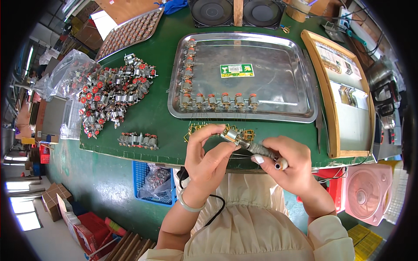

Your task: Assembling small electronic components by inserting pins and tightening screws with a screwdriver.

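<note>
The left hand (204, 164) pinches a motor (230, 135); between the hands, the right hand's (291, 163) gripped tool (263, 151) seems applied to it; next calls for steady alignment.

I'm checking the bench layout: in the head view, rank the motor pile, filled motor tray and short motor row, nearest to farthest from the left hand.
1. Short motor row, left of the left hand.
2. Motor pile, farther back, behind the row.
3. Filled motor tray, at the back left.
</note>
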The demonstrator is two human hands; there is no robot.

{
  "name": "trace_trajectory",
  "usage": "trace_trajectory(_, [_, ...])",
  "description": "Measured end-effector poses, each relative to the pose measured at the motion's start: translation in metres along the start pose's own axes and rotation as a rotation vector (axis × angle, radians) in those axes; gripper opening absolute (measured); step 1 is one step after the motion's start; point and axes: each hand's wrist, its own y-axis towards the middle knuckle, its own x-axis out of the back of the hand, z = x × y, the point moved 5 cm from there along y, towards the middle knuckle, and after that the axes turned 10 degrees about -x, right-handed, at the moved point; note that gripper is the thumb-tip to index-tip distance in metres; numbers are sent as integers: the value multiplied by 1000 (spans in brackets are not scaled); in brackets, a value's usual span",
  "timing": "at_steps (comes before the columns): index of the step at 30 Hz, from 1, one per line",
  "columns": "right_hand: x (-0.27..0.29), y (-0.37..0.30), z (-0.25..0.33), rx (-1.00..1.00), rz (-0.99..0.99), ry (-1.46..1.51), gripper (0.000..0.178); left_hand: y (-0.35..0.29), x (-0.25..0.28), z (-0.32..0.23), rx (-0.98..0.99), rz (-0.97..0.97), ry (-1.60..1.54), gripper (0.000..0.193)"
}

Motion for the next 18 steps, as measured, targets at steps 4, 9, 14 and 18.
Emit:
trace_trajectory(4, [-6, -3, -22, -570, 224, 552, 12, 2, -4, -4, -39, -2, 31, 26])
trace_trajectory(9, [16, -3, -22, -217, 106, 12, 13, 1, -9, -2, 85, -27, -175, 23])
trace_trajectory(14, [41, -13, -44, -219, 43, -615, 20, -1, -17, 2, 254, -34, -491, 21])
trace_trajectory(18, [37, -6, -27, -133, -71, -375, 31, 2, -25, -5, 369, -7, -647, 19])
